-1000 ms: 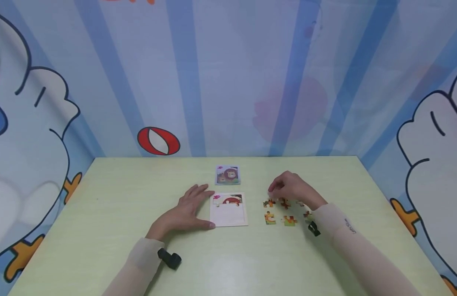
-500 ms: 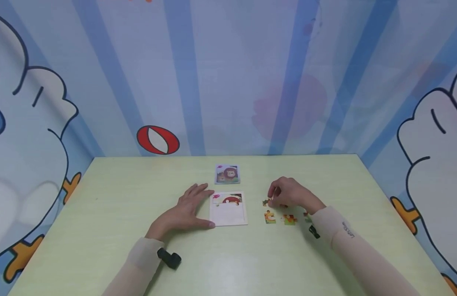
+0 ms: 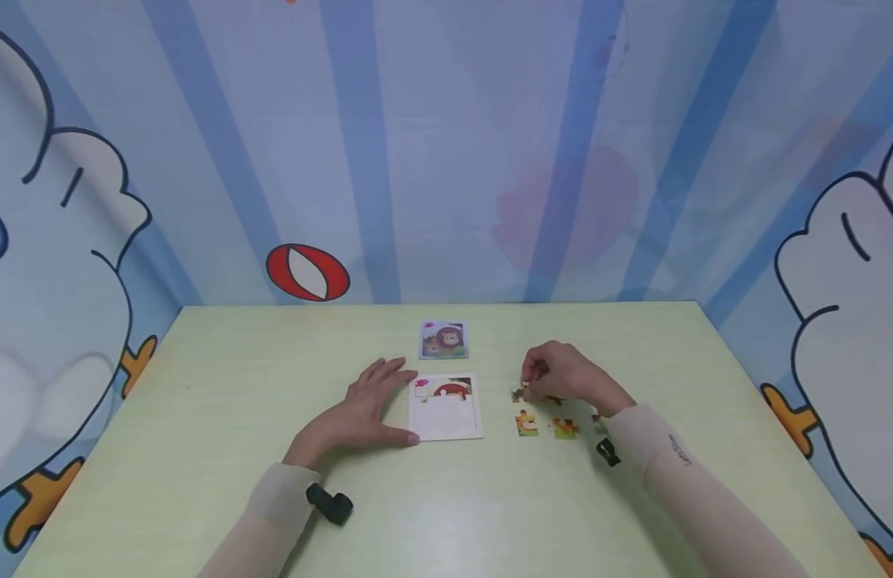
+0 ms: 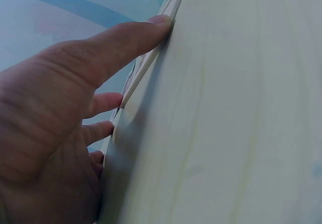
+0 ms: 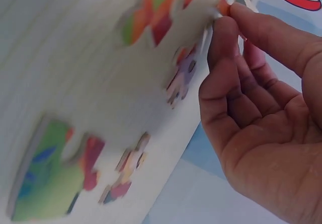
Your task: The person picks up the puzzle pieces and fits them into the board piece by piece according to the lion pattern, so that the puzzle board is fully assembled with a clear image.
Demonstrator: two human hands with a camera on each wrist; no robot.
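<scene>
My left hand lies at the left side of a square puzzle tray, fingers spread, with the thumb touching its lower left corner. In the left wrist view, the thumb rests against the tray's edge. Pieces with part of a red-brown mane fill the tray's top strip; its lower part is white. To the right, my right hand pinches a puzzle piece at the table between thumb and index finger; the fingers hide much of it. Loose puzzle pieces lie beneath and in front, including an orange-and-green one.
A small lion picture card lies behind the tray. Another loose piece sits between the tray and the right forearm. The pale table ends at a blue striped cloth backdrop.
My right hand has come down slightly and closed on the piece at the upper left of the loose ones, covering part of it. The left hand stays on the tray.
</scene>
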